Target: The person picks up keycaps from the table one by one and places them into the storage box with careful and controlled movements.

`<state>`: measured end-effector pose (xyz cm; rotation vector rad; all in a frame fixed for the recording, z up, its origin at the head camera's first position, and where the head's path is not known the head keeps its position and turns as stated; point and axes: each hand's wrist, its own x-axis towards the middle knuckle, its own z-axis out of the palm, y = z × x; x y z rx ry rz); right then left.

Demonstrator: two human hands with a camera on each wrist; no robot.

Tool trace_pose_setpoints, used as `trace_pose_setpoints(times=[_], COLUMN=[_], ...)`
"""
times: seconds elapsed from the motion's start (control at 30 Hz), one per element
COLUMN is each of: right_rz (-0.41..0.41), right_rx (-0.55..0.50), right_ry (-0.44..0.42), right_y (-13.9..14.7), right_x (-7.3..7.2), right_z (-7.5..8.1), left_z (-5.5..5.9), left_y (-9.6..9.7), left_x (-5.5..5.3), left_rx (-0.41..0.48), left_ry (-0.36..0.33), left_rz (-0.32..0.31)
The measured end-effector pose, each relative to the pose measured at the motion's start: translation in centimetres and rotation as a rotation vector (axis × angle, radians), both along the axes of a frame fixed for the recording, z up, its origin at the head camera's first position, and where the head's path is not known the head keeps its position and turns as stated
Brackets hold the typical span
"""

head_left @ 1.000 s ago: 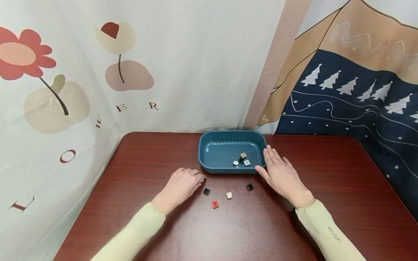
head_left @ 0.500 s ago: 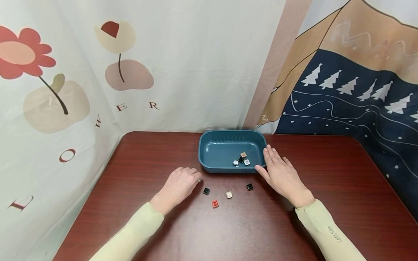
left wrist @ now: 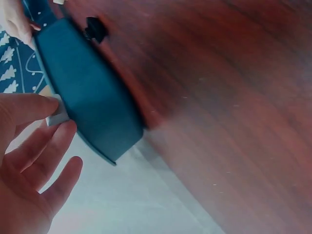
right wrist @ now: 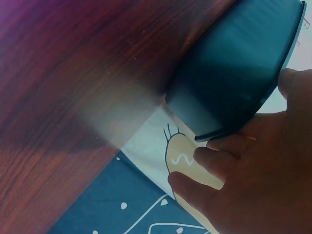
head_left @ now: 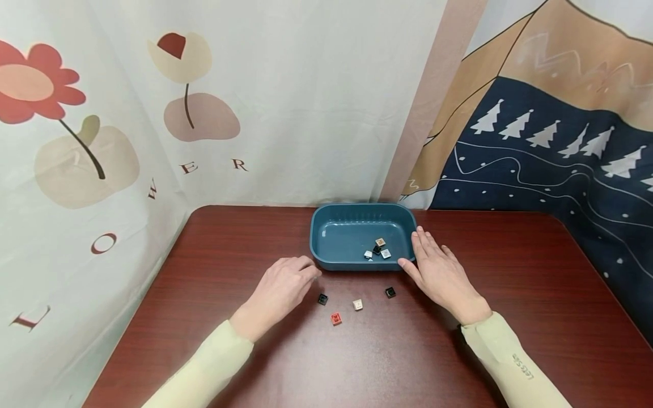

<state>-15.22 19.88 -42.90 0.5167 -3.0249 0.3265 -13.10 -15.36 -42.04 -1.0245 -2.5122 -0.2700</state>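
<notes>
My left hand [head_left: 285,283] pinches a pale grey keycap [left wrist: 58,114] between thumb and fingertip, at the near left corner of a blue plastic basin [head_left: 352,266]. From the head view the fingers hide that keycap. My right hand [head_left: 441,277] lies with extended fingers against the basin's right end, thumb at the near rim. On the table sit a black keycap [head_left: 323,299], a red keycap [head_left: 335,319], a white keycap [head_left: 357,305] and another black keycap [head_left: 390,292]. Inside the basin, toward its right side, are several keycaps, including a tan one [head_left: 380,242].
The dark red wooden table [head_left: 214,243] ends at the back against a pale printed curtain [head_left: 306,113]. A navy cloth with tree shapes [head_left: 535,153] hangs behind the right side. The basin stands near the table's back edge.
My left hand drew back slightly to the left with the keycap, then moved up and right toward the basin's near left corner. My right hand and the basin have stayed put.
</notes>
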Motion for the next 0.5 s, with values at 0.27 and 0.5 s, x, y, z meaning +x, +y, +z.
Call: trace_pose_setpoints(times=[0.27,0.5], right_rz=[-0.002,0.0], right_rx=[0.003,0.005], right_ry=[-0.008,-0.004], right_y=[0.0,0.1], right_x=[0.0,0.0], right_z=[0.1,0.0], left_z=[1.1,3.5], left_y=[0.7,1.6], left_x=[0.2,-0.4], left_rx=[0.108,0.23], left_ry=[0.076,0.07], left_rz=[-0.066,-0.049])
